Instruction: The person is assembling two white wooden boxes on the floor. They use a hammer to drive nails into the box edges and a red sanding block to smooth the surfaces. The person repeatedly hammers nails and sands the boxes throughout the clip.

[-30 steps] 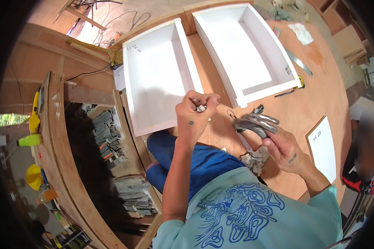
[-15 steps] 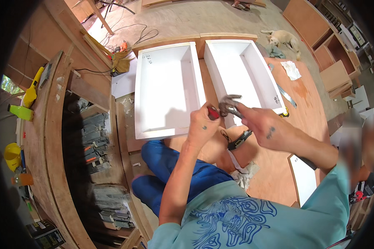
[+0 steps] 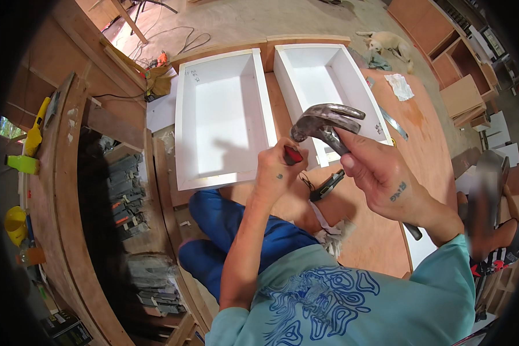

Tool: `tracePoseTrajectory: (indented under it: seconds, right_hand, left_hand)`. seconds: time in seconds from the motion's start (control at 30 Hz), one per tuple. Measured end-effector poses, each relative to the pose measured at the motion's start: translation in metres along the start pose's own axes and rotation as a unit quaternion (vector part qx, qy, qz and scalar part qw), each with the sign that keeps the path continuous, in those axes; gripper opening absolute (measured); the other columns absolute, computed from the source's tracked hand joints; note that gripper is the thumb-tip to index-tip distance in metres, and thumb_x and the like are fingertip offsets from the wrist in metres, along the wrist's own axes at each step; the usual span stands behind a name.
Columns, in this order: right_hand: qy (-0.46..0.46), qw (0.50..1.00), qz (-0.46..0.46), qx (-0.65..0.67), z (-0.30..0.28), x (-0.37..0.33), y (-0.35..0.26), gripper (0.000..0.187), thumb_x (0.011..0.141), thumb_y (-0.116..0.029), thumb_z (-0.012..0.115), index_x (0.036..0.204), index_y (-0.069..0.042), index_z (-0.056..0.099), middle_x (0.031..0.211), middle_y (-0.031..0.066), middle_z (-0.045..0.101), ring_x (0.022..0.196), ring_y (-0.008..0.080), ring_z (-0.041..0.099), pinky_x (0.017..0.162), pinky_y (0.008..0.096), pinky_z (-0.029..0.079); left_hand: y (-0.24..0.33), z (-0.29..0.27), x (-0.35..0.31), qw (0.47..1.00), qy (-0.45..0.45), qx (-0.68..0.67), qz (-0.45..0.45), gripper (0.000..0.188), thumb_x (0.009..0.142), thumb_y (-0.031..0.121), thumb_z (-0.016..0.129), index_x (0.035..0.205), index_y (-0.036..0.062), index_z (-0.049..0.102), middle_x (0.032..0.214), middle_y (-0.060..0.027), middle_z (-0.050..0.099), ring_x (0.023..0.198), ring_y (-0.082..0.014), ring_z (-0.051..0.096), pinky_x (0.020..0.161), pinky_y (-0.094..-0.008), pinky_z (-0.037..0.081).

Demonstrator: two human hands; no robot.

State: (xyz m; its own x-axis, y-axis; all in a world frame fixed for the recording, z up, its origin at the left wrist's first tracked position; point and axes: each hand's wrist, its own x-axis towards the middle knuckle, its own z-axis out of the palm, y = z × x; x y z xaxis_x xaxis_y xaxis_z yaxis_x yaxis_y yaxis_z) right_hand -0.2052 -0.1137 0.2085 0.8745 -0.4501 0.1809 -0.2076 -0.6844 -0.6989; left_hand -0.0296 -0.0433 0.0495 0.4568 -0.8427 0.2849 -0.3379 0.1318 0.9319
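Lining the far left of the frame, a lime-green bottle [image 3: 22, 164] and a rounded yellow object [image 3: 15, 225] show past a long wooden beam [image 3: 69, 202]; right of it we see dark pieces stacked on a shelf. Left of centre, high in the frame, is an open white box [image 3: 225, 109], and below it our blue trousers [image 3: 230, 225]. At the centre, our left hand [image 3: 275, 172] is curled tightly around a red-ended tool [image 3: 293, 155], its red end showing at the top of the fist, the rest mostly hidden. Slightly right, a second white box [image 3: 314, 63] sits higher up, while a black-and-grey cutter [image 3: 328, 184] lies lower. Our right hand [image 3: 380, 176], right of centre, is closed around the handle of a claw hammer [image 3: 327, 120], whose head is right by the left fist; we cannot tell whether they touch. Farther right, a steel ruler [image 3: 394, 126] and a crumpled white cloth [image 3: 399, 86] lie on the board, with a pale dog [image 3: 393, 45] in the upper right and another person partly visible at the right edge.
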Motion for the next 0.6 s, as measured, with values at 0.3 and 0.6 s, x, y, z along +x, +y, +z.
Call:
tracePoseTrajectory:
  seconds: [0.3, 0.6]
  right_hand:
    - [0.046, 0.996, 0.028, 0.072, 0.033, -0.022, 0.022, 0.047, 0.108, -0.012, 0.048, 0.153, -0.005, 0.042, 0.085, 0.0094, 0.058, 0.074, 0.0149, 0.055, 0.071, 0.0292, 0.048]
    - [0.069, 0.992, 0.011, 0.106, 0.038, -0.031, 0.029, 0.042, 0.104, -0.007, 0.051, 0.146, 0.001, 0.046, 0.097, 0.0203, 0.067, 0.085, 0.0329, 0.066, 0.073, 0.0393, 0.052]
  left_hand:
    - [0.032, -0.019, 0.013, 0.97, -0.137, -0.05, -0.196, 0.021, 0.079, 0.01, 0.086, 0.092, -0.0015, 0.074, 0.083, -0.0051, 0.076, 0.078, -0.0081, 0.07, 0.072, -0.0245, 0.056]
    - [0.019, -0.02, 0.008, 0.975, -0.141, -0.057, -0.161, 0.022, 0.079, 0.01, 0.085, 0.095, -0.0019, 0.075, 0.081, -0.003, 0.075, 0.077, -0.0058, 0.067, 0.069, -0.0226, 0.054]
